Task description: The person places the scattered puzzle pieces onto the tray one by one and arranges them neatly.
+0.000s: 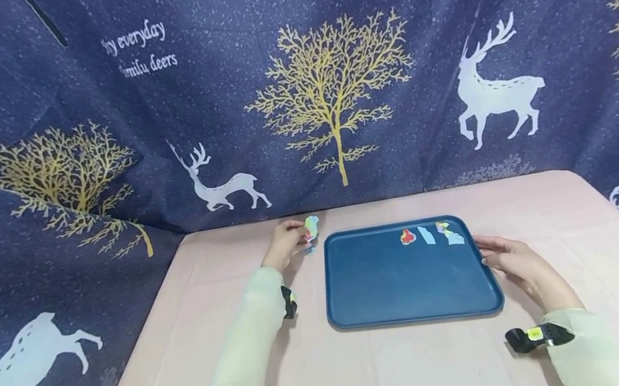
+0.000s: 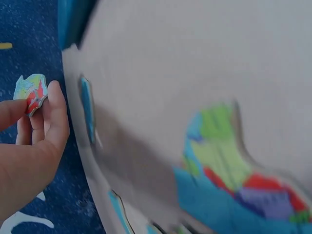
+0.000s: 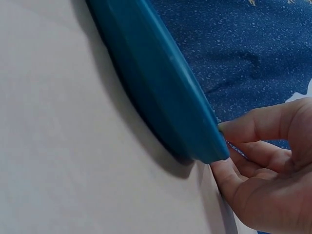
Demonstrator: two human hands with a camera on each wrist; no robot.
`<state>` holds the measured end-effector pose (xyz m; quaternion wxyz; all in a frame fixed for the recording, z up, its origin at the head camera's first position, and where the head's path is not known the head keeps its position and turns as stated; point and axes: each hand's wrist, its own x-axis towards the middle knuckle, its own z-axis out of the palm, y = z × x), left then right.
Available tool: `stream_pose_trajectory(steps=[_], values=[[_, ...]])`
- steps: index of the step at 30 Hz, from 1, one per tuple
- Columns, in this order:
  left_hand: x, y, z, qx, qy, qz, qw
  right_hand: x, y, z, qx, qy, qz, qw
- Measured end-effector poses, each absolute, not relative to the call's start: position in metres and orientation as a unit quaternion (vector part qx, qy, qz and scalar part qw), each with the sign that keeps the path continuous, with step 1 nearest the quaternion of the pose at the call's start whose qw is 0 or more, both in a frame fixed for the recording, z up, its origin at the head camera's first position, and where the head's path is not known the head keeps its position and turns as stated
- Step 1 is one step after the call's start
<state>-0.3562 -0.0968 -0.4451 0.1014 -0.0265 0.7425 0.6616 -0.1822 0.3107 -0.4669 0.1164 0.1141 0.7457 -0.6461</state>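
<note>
My left hand pinches a small, flat, irregular piece printed in green, light blue and red, like a jigsaw puzzle piece. In the left wrist view this piece sits upright between thumb and fingertips, above the table. Left of the blue tray, a bluish piece lies beneath that hand. My right hand grips the tray's right side, thumb at the rim and fingers along the outside. Inside the tray's far right part lie a red piece, a pale blue piece and multicoloured pieces.
The left wrist view shows a large blurred, colourful piece and a thin blue-edged one on the pale pink table. A dark blue cloth with deer and trees hangs behind and left of the table.
</note>
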Motion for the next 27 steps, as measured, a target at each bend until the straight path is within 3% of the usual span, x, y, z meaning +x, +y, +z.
stream_pose_trajectory(steps=[11,27], values=[[-0.359,-0.068,-0.439,-0.018,0.746,0.659,0.093,-0.182,0.313,-0.464,0.110,0.748,-0.643,0.118],[-0.346,-0.022,-0.438,0.031,0.713,0.679,0.171,-0.181,0.312,-0.464,0.110,0.749,-0.643,0.119]])
